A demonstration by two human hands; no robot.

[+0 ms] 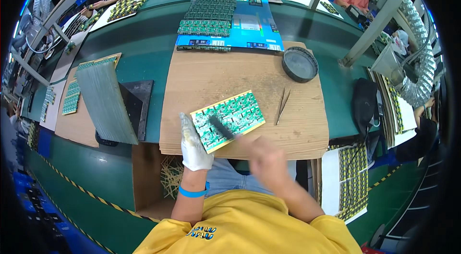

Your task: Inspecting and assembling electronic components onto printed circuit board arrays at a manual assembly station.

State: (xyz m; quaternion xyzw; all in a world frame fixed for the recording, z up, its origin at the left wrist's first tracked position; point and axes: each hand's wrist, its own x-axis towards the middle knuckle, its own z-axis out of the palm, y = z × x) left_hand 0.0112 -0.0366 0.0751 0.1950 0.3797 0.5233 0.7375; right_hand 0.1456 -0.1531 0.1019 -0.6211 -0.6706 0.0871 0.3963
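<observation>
Blue band [193, 193]: worn round the left wrist.
Bare right hand [266, 160]: blurred, over the near edge of the cardboard sheet [225, 74]; seemingly closed round one end of a dark brush [222, 128], exact finger placement impossible to tell.
White-gloved left hand [194, 148]: closed on the left short end of a green circuit panel [232, 115], thumb along that end, other fingers mostly hidden.
Brush angle: slanting across the panel from the right hand toward the left; too blurred to tell touching from hovering.
Panel position: left of the cardboard sheet's middle, close to its near edge; lying flat or slightly raised, hard to tell.
Panel direction: long axis running slantwise, left end turned slightly toward the near edge, right end toward the far edge.
Panel handling: probably light, thin and stiff, rather fragile across the small mounted parts; best taken by the pale yellow strips along both long sides.
Tweezers [281, 110]: near the right edge, legs spread at the far end.
Black round dish [298, 75]: at the far right corner.
Blue printed sheet [269, 16]: at the far edge, bearing rows of green boards [209, 9].
</observation>
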